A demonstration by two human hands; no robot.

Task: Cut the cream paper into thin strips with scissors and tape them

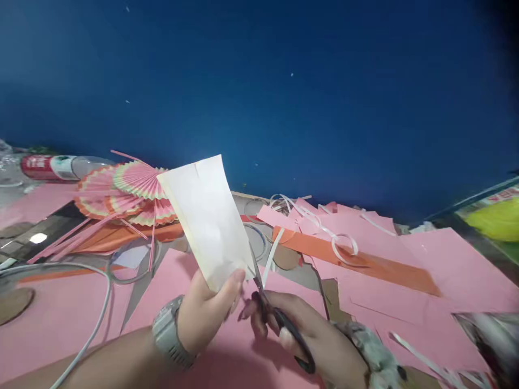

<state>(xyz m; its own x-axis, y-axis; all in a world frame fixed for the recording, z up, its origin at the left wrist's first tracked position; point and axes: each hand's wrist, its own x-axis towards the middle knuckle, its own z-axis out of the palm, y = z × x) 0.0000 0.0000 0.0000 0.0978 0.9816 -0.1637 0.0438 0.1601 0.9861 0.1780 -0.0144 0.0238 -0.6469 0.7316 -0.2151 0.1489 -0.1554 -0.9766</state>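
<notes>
My left hand (214,308) grips a sheet of white paper (208,216) near its lower end, thumb on the face toward me. The paper stands tilted up above the table, with a yellowish left edge. In my right hand (292,324) is a pair of scissors (294,335) with dark handles, my fingers around the loops. The blades lie along the paper's lower right edge. A narrow white strip (273,258) shows just right of the blades; whether it joins the sheet I cannot tell. Pink paper (231,362) lies beneath both hands.
Pleated pink paper fans (138,183) on sticks lie at the left beside a plastic bottle (52,166). An orange paper strip (389,265) and curled white strips (344,251) rest on pink sheets at the right. A grey cable (107,292) loops at the left. A blue wall (284,108) stands behind.
</notes>
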